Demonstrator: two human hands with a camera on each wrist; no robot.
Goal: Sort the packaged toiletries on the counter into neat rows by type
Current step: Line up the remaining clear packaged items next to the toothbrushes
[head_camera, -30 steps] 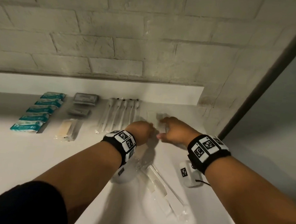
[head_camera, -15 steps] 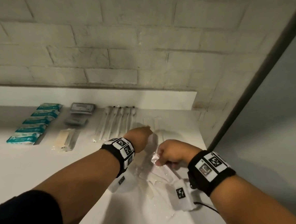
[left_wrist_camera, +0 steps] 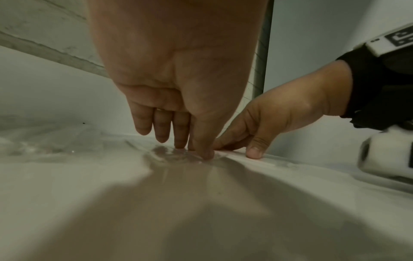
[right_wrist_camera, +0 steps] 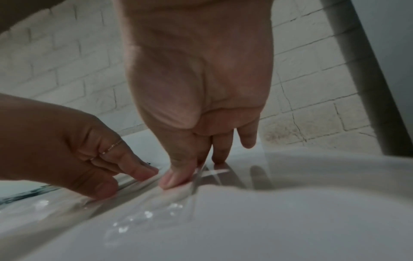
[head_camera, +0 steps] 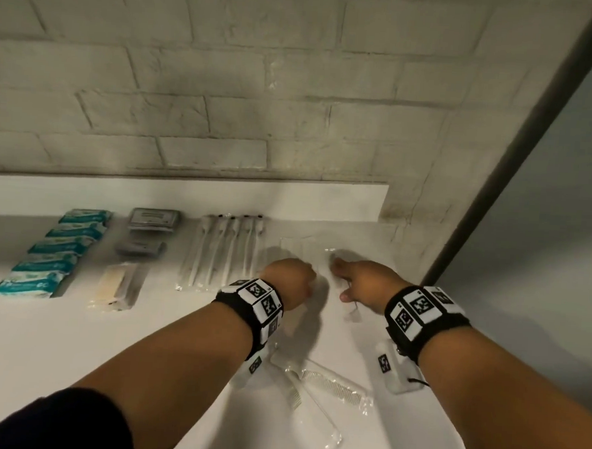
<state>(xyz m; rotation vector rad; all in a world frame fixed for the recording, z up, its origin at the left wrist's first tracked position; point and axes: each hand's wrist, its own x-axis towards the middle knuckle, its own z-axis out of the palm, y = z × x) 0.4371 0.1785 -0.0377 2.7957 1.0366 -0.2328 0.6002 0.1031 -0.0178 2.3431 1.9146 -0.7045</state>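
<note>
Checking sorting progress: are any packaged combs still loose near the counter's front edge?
Yes, two clear-wrapped combs lie crossed on the counter, nearer than both hands.

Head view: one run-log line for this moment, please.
phase: aligning clear comb packet in back row | left hand: fingertips pressing packet | right hand: fingertips pressing packet | unsorted: combs near counter edge

I see the white counter point(head_camera: 58, 342) running along its back edge with rows: teal packets point(head_camera: 51, 251) toward the left, two grey packets point(head_camera: 148, 230), a beige packet point(head_camera: 116, 285), wrapped toothbrushes point(head_camera: 223, 251), clear sleeves point(head_camera: 303, 247). Two wrapped combs point(head_camera: 327, 385) lie crossed near the front edge.
</note>
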